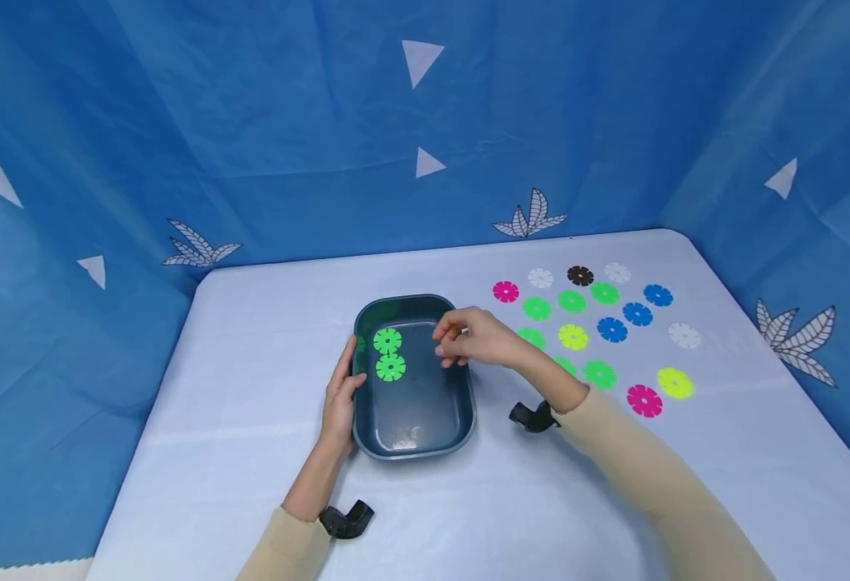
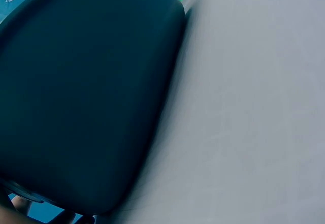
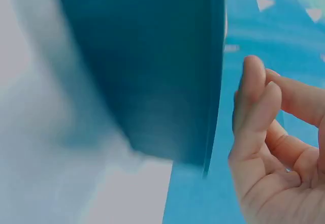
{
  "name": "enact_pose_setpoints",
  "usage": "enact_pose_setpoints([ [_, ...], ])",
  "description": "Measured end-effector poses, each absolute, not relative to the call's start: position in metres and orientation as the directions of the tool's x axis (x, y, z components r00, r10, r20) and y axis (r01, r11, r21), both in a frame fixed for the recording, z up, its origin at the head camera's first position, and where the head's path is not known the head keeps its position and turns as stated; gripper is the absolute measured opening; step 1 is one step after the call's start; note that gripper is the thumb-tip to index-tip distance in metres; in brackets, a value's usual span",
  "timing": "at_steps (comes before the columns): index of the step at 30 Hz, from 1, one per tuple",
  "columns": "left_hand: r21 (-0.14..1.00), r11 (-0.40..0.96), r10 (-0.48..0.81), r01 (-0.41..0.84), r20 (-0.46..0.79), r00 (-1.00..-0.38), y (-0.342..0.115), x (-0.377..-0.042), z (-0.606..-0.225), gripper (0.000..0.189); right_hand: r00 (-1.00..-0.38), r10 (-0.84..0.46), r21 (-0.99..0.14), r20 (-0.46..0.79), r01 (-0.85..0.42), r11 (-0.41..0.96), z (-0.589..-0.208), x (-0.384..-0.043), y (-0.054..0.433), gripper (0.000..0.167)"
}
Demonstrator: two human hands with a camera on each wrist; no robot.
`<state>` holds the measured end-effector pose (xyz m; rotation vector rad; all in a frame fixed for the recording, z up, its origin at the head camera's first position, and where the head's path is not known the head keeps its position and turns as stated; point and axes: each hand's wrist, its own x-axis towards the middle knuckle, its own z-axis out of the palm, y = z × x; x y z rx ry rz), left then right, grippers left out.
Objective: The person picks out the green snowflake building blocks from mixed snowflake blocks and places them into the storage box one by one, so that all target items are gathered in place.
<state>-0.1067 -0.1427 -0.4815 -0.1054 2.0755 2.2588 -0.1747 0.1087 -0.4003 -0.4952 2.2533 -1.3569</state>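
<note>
My left hand [image 1: 337, 407] grips the left side of a dark blue-green rectangular tray [image 1: 412, 420], thumb over the rim and fingers along the outside. Inside it, toward the upper left, one green slotted disc [image 1: 387, 340] lies just above another green disc [image 1: 391, 368]. Over the tray's right rim hovers my right hand [image 1: 479, 337], fingers loosely bent and no disc visible among them. In the right wrist view its fingertips [image 3: 254, 71] stand beside the tray wall [image 3: 152, 82]. The left wrist view mostly takes in the tray's outer wall [image 2: 86, 92].
To the right, several loose slotted discs are spread on the white tablecloth [image 1: 250, 363]: a pink disc [image 1: 645, 401], a yellow disc [image 1: 676, 383], a blue disc [image 1: 612, 329], a brown disc [image 1: 580, 276], plus white and green ones. A blue patterned curtain [image 1: 308, 161] encloses the table's back and sides.
</note>
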Motion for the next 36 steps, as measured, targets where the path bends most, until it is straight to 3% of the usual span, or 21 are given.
enact_pose_setpoints([
  [7,0.991,-0.082,0.007,-0.102,-0.102,-0.995,-0.143,-0.107,-0.483,0.062,-0.893,-0.335,-0.825,-0.3,0.066,0.562,-0.411,-0.158,0.187,0.028],
  [18,0.992,-0.079,0.009,-0.103,-0.103,-0.995,-0.143,-0.105,-0.482,0.062,-0.91,-0.176,-0.703,-0.375,0.155,0.694,-0.422,-0.137,0.304,0.047],
  [36,0.992,-0.07,-0.001,-0.103,-0.103,-0.995,-0.143,-0.106,-0.483,0.062,-0.949,0.02,-0.693,-0.314,0.244,0.678,-0.45,-0.117,0.329,0.065],
])
